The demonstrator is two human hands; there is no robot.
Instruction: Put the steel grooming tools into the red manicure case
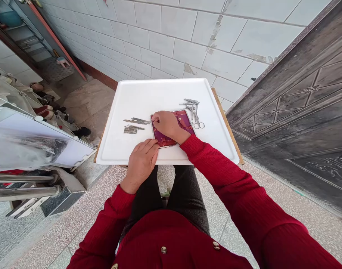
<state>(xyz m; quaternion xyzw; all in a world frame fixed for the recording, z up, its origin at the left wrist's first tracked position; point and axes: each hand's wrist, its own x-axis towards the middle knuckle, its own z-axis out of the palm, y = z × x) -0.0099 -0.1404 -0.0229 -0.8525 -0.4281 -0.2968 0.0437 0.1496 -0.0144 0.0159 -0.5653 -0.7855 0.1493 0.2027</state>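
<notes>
An opened manicure case (165, 142) with a purple-red lining and elastic loops lies on a white tabletop. My right hand (167, 123) is over its upper left part, fingers curled and pressed together; whatever they pinch, if anything, is hidden. My left hand (143, 160) lies at the lower left corner of the case, fingers stretched out and fingertips touching its edge. To the left are a nail clipper (130, 129) and several slim metal tools (137, 120). Small scissors (198, 124) and another nail clipper (192, 101) lie to the right, close to the case.
The white tabletop (159, 91) has a raised rim and sits on a wooden board (227, 123). A tiled wall (173, 33) stands behind it, with a dark patterned door (294, 97) on the right. Shoes on a rack (47, 108) and metal rails (25, 192) are at left.
</notes>
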